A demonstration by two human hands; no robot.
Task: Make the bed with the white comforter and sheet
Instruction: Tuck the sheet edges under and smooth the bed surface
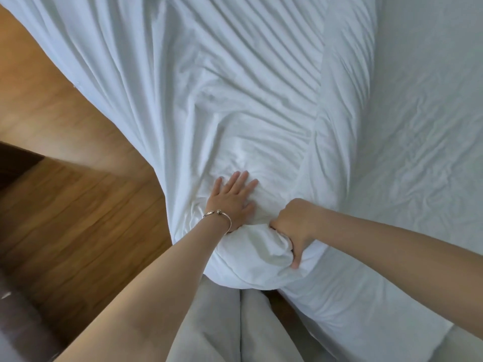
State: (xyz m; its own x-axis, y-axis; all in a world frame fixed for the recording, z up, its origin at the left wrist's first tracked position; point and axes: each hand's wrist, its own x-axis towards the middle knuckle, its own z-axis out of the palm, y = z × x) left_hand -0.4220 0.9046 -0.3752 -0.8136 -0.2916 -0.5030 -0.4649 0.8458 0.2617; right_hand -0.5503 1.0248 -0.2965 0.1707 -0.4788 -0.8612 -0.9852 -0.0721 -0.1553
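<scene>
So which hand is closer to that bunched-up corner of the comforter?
Right. The right hand has its grip on the bunched corner itself; the left hand lies flat on the comforter just above it.

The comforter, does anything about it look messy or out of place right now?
Yes. The comforter is bunched into deep diagonal folds, its corner wadded where the right hand grips it; the left hand presses flat beside.

Silver bangle, light grey trousers

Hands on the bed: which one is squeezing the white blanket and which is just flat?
The right hand grips a bunch of the white comforter. The left hand, wearing the bracelet, presses flat.
</scene>
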